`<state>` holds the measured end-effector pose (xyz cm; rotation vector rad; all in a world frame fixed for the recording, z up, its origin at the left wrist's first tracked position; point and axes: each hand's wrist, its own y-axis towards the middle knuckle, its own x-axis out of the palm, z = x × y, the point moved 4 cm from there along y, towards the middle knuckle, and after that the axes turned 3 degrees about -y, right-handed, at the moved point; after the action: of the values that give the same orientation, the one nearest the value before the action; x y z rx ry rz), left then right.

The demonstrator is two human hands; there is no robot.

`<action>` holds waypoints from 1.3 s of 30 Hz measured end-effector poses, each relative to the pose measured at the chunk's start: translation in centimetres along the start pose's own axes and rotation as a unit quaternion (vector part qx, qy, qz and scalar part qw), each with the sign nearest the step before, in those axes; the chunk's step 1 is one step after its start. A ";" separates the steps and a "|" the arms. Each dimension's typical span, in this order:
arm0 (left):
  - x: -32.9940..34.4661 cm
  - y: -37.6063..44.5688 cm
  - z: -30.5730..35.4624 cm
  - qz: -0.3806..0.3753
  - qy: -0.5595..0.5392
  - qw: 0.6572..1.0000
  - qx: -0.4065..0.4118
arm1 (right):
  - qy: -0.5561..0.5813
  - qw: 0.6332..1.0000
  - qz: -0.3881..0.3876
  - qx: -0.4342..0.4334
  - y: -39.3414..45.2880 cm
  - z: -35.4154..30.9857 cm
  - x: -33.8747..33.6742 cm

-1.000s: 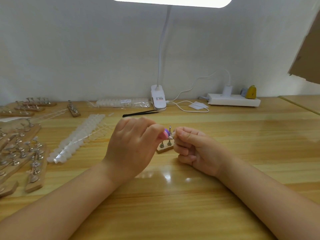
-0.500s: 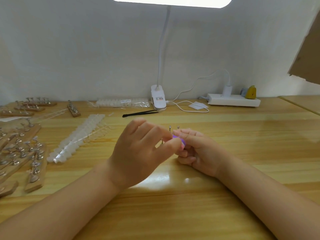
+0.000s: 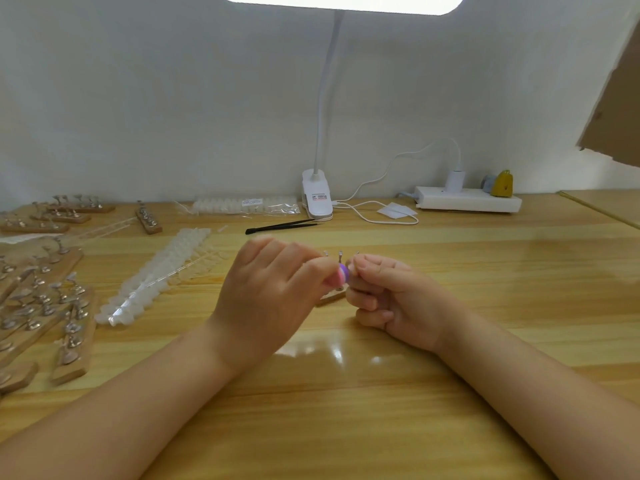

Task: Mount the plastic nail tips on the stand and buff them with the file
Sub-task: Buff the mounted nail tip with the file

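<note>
Left hand [image 3: 266,299] grips small purple-pink file [image 3: 340,276], fingers curled. Right hand [image 3: 384,292] pinches something at a stand [image 3: 334,296] peg; nail tip itself too small to make out. Stand mid-worktop [image 3: 485,271], mostly hidden. Tips likely light, thin, slippery, springy: hold by edges, brace the peg, light strokes.

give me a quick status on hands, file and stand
Left hand pinches purple file. Right hand curled by stand, what it grips hidden. Nothing in the way.
</note>
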<state>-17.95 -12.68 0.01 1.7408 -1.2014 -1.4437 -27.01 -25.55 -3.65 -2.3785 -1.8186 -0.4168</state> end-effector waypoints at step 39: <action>1.2 -0.6 0.1 -0.043 -0.160 0.966 -0.197 | 0.000 0.998 0.068 -0.008 -0.2 0.0 0.2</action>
<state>-17.86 -13.50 -1.04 1.3361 -0.9137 -1.9191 -27.21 -25.32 -3.60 -2.4929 -1.6458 -0.4170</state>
